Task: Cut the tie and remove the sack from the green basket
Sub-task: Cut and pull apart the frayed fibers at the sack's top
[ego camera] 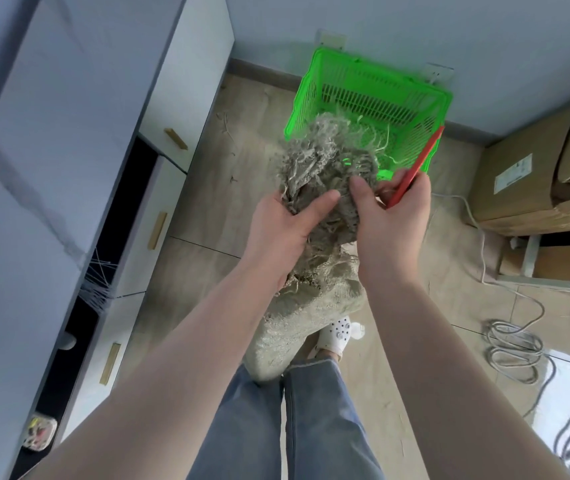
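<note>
Wood-look floor [207, 202] runs up to a pale wall. One green basket [373, 98] sits on it by the wall, tipped toward the person. Only a few loose threads hang into the basket. One sack [311, 306] is out of the basket, held up in front of the person's legs, its frayed top bunched between two hands. The left hand [287, 223] grips the bunched top, thumb on the front. The right hand [390, 216] pinches the top with its thumb and also holds one red tool [418, 164], which points up toward the basket rim. Three cardboard boxes [525, 181] stand at the right. Two coils of cable [515, 351] lie on the floor. One white cupboard [159, 161] stands at the left.
</note>
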A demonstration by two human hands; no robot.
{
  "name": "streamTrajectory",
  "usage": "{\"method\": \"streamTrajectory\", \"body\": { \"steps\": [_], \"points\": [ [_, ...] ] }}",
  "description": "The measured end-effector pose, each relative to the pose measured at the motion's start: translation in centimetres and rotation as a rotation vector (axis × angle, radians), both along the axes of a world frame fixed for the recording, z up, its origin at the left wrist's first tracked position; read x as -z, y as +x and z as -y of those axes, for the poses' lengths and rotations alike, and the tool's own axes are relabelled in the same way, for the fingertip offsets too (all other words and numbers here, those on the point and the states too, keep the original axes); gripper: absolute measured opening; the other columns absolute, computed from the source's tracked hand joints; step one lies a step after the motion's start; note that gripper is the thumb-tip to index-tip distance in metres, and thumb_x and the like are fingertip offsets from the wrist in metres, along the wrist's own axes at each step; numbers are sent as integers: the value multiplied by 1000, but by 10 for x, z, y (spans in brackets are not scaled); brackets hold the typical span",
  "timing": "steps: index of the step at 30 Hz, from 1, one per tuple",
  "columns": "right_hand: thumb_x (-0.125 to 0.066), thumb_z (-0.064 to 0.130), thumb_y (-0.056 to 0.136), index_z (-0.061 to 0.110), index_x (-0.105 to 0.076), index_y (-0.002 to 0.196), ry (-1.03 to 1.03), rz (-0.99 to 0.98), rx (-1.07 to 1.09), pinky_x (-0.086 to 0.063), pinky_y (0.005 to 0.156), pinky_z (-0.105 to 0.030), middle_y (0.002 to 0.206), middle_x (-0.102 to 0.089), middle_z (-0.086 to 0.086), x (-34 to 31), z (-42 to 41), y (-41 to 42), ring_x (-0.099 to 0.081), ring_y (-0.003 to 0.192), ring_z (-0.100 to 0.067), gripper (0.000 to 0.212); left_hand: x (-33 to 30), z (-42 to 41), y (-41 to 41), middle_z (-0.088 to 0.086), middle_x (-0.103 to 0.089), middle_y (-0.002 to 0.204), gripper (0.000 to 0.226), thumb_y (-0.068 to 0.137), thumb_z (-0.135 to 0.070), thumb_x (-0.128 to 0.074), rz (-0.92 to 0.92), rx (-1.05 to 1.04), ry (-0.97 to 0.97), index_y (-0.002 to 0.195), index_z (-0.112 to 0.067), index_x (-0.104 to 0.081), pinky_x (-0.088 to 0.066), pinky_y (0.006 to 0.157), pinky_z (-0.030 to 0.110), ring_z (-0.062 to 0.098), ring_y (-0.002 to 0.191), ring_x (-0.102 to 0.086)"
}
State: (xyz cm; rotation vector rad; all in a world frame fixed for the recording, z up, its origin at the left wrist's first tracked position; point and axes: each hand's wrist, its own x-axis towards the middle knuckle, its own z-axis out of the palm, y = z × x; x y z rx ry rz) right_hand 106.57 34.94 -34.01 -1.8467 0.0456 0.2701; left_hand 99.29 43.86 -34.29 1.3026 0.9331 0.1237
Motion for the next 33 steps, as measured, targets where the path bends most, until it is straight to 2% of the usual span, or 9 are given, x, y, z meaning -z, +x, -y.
{"method": "streamTrajectory", "body": {
  "steps": [7,12,15,17,19,22,27,30,33],
  "points": [
    [-75,20,80,27,-36,79,-31,17,49,-39,65,-23,73,-44,8,-1,4,6,-41,63,-7,39,-5,-14,0,-20,-61,96,66,73,-19,-83,-41,226,405,122,-23,-39,-42,67,-1,-21,79,-56],
    [-70,15,82,18,-38,89,-173,114,-11,-35,57,-16,74,-44,11,-3,4,8,-42,62,-3,32,-10,-13,0,-4,-57,95,69,78,1,-69,76,351,540,122,-25,-23,-43,57,11,-2,70,-62],
    [-68,18,85,14,-37,94,-250,129,-34,-34,55,-14,74,-43,14,-3,4,11,-43,63,1,32,-12,-13,-2,2,-43,132,71,85,5,-62,178,465,662,137,-20,-21,-49,88,34,24,102,-61],
    [-67,18,86,14,-38,96,-283,84,-48,-33,55,-18,75,-43,13,0,2,14,-43,64,0,30,-11,-13,-6,5,-31,148,69,85,13,-54,251,552,746,140,-18,-29,-35,107,18,25,137,-40],
    [-63,13,86,16,-41,98,-283,-7,-26,-34,55,-17,76,-45,13,3,0,19,-44,64,1,25,-11,-13,-9,11,-17,157,68,82,20,-44,246,617,759,136,-22,-47,-27,102,4,21,149,-18],
    [-65,19,86,19,-41,93,-240,-107,11,-30,52,-20,75,-45,9,4,-2,20,-42,61,-3,25,-4,-14,-12,8,-14,159,60,89,12,-43,143,575,704,128,-30,-59,-31,107,13,22,145,-26],
    [-75,29,83,29,-35,79,-104,-108,-26,-39,61,-20,76,-42,4,1,-1,15,-43,65,-11,40,7,-21,-11,-3,-51,126,41,81,-51,-67,-155,414,593,112,-24,-59,-39,93,14,4,112,-48],
    [-75,26,82,29,-35,81,-85,-60,-88,-40,62,-15,77,-42,7,-1,2,14,-44,66,-7,40,5,-24,-14,1,-51,112,43,77,-36,-77,-115,372,607,104,-18,-48,-47,84,23,12,98,-50],
    [-76,25,82,30,-35,81,-121,5,-74,-38,62,-15,77,-42,7,1,4,13,-42,65,-5,41,-3,-21,-13,8,-40,128,48,83,-4,-68,18,491,576,121,-20,-43,-41,105,25,12,115,-44]
  ]
}}
